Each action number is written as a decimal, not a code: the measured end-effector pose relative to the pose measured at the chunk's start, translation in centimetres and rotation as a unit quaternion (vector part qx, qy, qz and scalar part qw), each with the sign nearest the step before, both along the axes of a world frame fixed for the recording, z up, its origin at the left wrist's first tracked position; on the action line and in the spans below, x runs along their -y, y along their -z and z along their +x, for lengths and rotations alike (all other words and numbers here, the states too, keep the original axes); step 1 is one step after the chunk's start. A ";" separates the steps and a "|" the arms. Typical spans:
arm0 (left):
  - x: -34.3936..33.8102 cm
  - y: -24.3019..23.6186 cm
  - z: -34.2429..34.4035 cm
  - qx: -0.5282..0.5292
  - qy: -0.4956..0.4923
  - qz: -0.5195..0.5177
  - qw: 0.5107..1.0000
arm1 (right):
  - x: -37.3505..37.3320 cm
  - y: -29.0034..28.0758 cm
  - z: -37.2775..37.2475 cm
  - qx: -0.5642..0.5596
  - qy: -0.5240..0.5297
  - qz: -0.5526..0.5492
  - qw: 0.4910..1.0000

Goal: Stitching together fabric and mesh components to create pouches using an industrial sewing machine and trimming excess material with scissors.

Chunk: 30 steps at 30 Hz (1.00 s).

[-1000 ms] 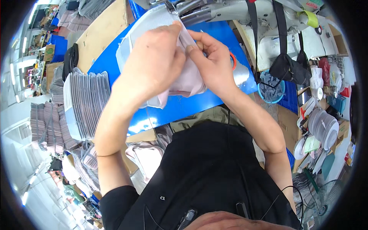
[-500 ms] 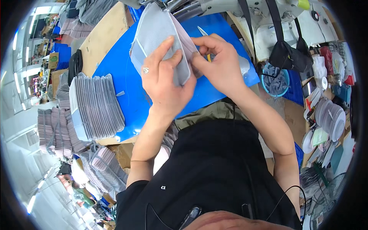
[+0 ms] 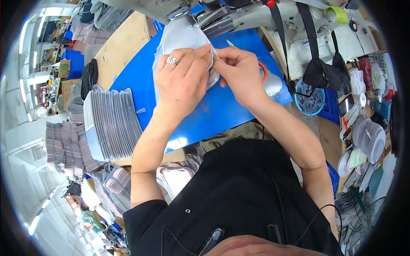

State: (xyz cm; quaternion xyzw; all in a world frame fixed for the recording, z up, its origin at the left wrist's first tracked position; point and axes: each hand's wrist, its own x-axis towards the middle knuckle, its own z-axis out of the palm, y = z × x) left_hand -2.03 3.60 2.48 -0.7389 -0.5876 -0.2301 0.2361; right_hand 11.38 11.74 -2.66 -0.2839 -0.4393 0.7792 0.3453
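Head view: my left hand (image 3: 181, 85) and my right hand (image 3: 243, 74) meet over a light grey mesh fabric panel (image 3: 183, 36) with a raised seam along its right side.
Panel: above the far half of a glossy blue tabletop (image 3: 196, 128), its upper end by the metal working parts of a grey-white sewing machine (image 3: 252, 18); I cannot tell whether that end is clamped.
Left hand: palm down, fingers bent over the panel, a silver ring (image 3: 173, 60) on one finger; with its thumb hidden, I cannot tell whether it grips or only presses.
Right hand: thumb and forefinger pinched together on the panel's right side, fingertips just beside those of my left.
Right edge of tabletop: orange-handled scissors (image 3: 264, 71), partly hidden behind my right hand.
Near left corner: a tall stack of grey, layered fabric pieces (image 3: 113, 123), with a small grey scrap (image 3: 141, 110) just beside it.
Beyond the right edge: a round light-blue basket (image 3: 310, 114) holding dark grey cloth (image 3: 311, 101); a black strapped pouch (image 3: 320, 76) hangs near it.
Below the near edge: pale pinkish-white pieces (image 3: 175, 176), left of my black shirt (image 3: 239, 192).
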 end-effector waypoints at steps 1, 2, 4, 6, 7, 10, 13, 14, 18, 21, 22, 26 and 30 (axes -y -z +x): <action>-0.5 -0.1 -0.7 -0.002 -0.001 -0.015 1.000 | -0.4 0.0 -0.7 -0.014 0.005 -0.001 1.000; -1.0 -0.3 -1.3 -0.005 0.008 -0.005 1.000 | -0.7 -0.1 -1.3 -0.018 0.011 -0.007 1.000; -2.1 -0.7 -2.4 -0.037 0.009 -0.008 0.999 | -1.4 -0.1 -2.5 -0.027 0.021 -0.005 0.999; -2.3 -0.8 -2.5 -0.021 0.008 -0.014 1.000 | -1.7 -0.1 -3.8 -0.023 0.028 -0.008 0.999; -2.0 -0.5 -2.0 0.007 0.016 0.021 1.000 | -1.8 -0.1 -4.4 -0.036 0.065 0.011 0.997; 0.8 2.2 1.3 0.144 0.071 0.096 0.982 | -1.9 0.2 -5.1 -0.037 0.115 0.010 0.993; 2.7 7.0 3.5 0.227 0.013 0.065 0.972 | -2.0 0.3 -5.2 0.019 0.112 0.113 0.987; 2.7 8.6 3.3 0.245 -0.072 0.054 0.965 | -2.0 0.2 -5.1 0.021 0.115 0.111 0.987; 3.0 9.8 -1.8 0.456 -0.130 -0.090 0.876 | -2.1 -0.6 -5.0 0.037 0.084 0.066 0.994; 4.3 5.6 -3.8 0.323 -0.079 -0.180 0.926 | -2.4 -1.4 -4.7 0.099 0.067 0.091 0.989; 4.7 3.7 -3.6 0.307 -0.059 -0.211 0.926 | -2.5 -1.7 -4.6 0.092 0.062 0.094 0.989; 4.5 -2.7 0.1 0.055 -0.081 -0.247 0.964 | -2.3 -2.9 -3.6 0.243 0.054 0.231 0.941; 3.2 -4.2 3.3 0.006 -0.077 -0.289 0.954 | -2.1 -4.4 -3.2 0.274 0.057 0.241 0.929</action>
